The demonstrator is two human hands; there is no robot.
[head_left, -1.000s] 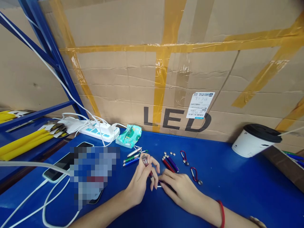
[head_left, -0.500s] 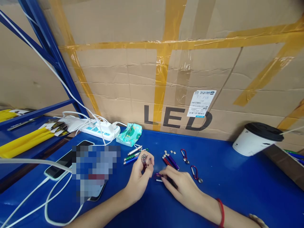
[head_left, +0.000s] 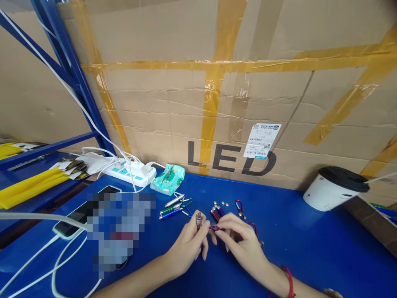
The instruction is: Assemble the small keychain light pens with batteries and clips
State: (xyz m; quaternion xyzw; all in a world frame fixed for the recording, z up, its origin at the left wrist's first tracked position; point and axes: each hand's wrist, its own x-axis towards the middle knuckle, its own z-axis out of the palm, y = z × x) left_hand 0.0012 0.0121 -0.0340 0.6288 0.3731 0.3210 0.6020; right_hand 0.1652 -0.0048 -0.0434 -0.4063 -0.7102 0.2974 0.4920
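My left hand (head_left: 190, 240) is closed around a small clear-topped tube (head_left: 199, 220), held upright between thumb and fingers. Close by on the right, my right hand (head_left: 240, 238) pinches a purple carabiner (head_left: 214, 227) near the left fingertips. Silver, green and blue (head_left: 170, 213) penlights with clips lie beyond my left hand. Behind my right hand are red (head_left: 214, 215) and purple (head_left: 220, 211) tubes, with several small silver caps (head_left: 223, 203). A red carabiner (head_left: 238, 206) lies there too; another (head_left: 252, 226) is partly hidden by my right hand.
A tissue pack (head_left: 168, 179) and white power strip (head_left: 128, 171) sit at the back left, with cables and a phone (head_left: 70, 219) nearer. A lidded cup (head_left: 333, 190) stands at the right, before a cardboard wall (head_left: 173, 116).
My right hand has lifted the purple carabiner from the table and brought it beside my left hand. My left hand has shifted slightly right and down in view, keeping the tube.
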